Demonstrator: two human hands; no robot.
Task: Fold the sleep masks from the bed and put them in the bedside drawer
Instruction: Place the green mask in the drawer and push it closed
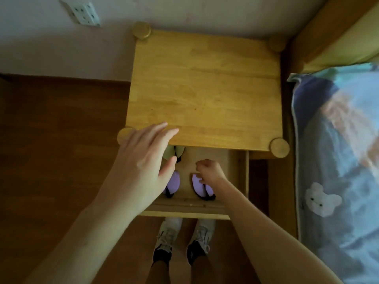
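Observation:
The bedside drawer (185, 210) stands pulled out under the wooden table top. Inside lie three folded sleep masks: a pale green one (178, 153) at the back left, a purple one (174, 184) at the front left, and another purple one (200, 188) at the front right. My right hand (210, 171) reaches down into the drawer, its fingers curled on the top edge of the right purple mask. Spread flat, my left hand (143, 160) hovers over the drawer's left side and hides part of the green and left purple masks.
The wooden bedside table (205, 89) fills the middle, with round posts at its corners. The bed with a blue patterned cover (338, 160) runs along the right. Brown wooden floor (61, 140) lies to the left. My shoes (182, 242) stand right below the drawer front.

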